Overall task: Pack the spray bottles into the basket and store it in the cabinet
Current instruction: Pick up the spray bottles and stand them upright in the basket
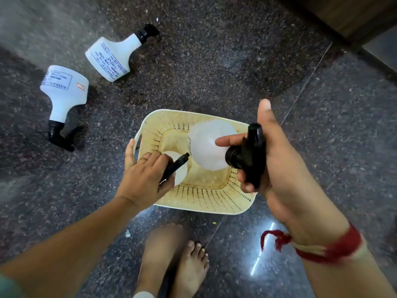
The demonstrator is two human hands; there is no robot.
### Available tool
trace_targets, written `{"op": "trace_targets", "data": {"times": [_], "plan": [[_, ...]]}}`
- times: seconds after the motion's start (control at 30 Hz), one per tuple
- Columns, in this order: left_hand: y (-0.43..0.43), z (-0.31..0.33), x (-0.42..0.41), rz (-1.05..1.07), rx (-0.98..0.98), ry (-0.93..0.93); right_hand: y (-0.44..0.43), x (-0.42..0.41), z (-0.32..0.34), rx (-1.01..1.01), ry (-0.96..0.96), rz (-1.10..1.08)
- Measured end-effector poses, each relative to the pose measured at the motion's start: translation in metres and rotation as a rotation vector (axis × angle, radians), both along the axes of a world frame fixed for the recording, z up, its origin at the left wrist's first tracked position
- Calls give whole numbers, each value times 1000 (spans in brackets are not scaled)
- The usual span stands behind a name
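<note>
Hands (148, 179) (272, 160) grip 2 bottles (179, 168) (209, 147) in basket (199, 203) (2 bottles (64, 91) (111, 59) on floor (214, 61)).

Dim indoor light over a dark polished granite floor (214, 61); a sharp white streak of glare (261, 252) reflects low and right of centre, with a softer sheen across the top left; soft shadows lie beside the two fallen bottles; wide-angle distortion bends the edges and stretches the forearms; the white bottle above the basket looks washed-out and blurred; corners are soft.
</note>
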State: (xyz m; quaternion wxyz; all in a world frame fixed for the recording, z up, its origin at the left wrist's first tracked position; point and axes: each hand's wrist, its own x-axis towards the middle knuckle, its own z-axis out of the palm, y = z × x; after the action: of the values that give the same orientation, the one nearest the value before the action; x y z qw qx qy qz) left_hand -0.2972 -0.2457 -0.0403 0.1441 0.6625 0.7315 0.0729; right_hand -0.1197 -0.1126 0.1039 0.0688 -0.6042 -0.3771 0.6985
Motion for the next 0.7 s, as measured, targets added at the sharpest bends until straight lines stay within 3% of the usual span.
{"op": "trace_targets", "data": {"times": [0.27, 0.43, 0.7], "plan": [[-3, -4, -1, 17, -1, -9, -7, -13, -64, -89, 225, -275], [-3, -4, -1, 16, 6, -16, -19, -31, -104, 39, 30, -321], [-3, -1, -1, 18, -9, -37, -30, -58, -114, 35, 179, -565]]}}
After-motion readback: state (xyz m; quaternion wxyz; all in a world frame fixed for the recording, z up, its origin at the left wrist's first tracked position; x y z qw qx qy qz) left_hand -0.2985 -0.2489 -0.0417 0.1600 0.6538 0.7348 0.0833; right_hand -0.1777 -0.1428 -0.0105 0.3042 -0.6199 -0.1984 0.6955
